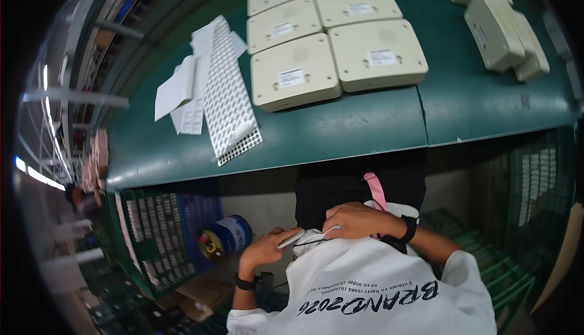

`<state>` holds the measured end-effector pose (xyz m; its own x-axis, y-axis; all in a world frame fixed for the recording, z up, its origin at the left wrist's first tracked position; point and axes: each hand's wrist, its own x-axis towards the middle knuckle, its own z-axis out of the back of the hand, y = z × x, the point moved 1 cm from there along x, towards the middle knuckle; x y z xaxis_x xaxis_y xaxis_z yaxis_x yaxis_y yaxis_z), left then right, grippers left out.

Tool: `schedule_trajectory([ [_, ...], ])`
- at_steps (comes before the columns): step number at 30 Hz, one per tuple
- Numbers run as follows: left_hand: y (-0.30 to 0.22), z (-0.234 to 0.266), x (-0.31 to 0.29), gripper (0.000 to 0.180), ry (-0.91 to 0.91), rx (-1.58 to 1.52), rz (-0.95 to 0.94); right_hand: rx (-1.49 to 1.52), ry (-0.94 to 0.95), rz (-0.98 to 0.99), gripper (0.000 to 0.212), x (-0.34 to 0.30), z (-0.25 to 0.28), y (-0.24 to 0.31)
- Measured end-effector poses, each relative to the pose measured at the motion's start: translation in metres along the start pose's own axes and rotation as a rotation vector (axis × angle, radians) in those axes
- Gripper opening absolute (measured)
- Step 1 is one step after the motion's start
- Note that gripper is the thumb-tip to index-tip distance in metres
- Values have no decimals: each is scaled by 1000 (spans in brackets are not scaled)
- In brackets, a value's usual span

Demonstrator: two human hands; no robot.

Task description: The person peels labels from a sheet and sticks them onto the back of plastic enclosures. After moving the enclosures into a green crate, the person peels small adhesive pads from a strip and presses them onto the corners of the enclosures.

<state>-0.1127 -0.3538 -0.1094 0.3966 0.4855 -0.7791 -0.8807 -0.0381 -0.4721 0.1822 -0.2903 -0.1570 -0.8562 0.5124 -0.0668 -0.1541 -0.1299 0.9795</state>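
Note:
My left hand [267, 248] is closed round a slim, flat, phone-like device [291, 238] with a pale edge, held low in front of my waist. A thin dark cord runs from beside it toward my right hand [359, 220]. The right fingers are curled against the bunched front of my white shirt [389, 274]; a bit of white shows at their tips, but what they grip is hidden. A pink strap [374, 190] hangs at my waist just beyond the right hand. Both hands are below the near edge of the green table [340, 131].
Several cream plastic housings [295, 70] lie in rows on the table, with more cream housings [496, 34] stacked at the right. Label sheets [228, 91] lie left. Below stand a blue drum [234, 234], a green crate [155, 231] with small parts and a green rack [480, 256].

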Motion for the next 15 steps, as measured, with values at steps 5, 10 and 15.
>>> schedule_trajectory([
  [5,-22,0,36,75,-231,254,-133,22,-48,37,24,1,-1,-18],
  [10,27,-43,58,78,-439,296,-251,-21,-94,77,27,-12,-1,-25],
  [15,105,-29,96,59,-287,433,-461,46,-88,481,30,29,-3,-49],
])
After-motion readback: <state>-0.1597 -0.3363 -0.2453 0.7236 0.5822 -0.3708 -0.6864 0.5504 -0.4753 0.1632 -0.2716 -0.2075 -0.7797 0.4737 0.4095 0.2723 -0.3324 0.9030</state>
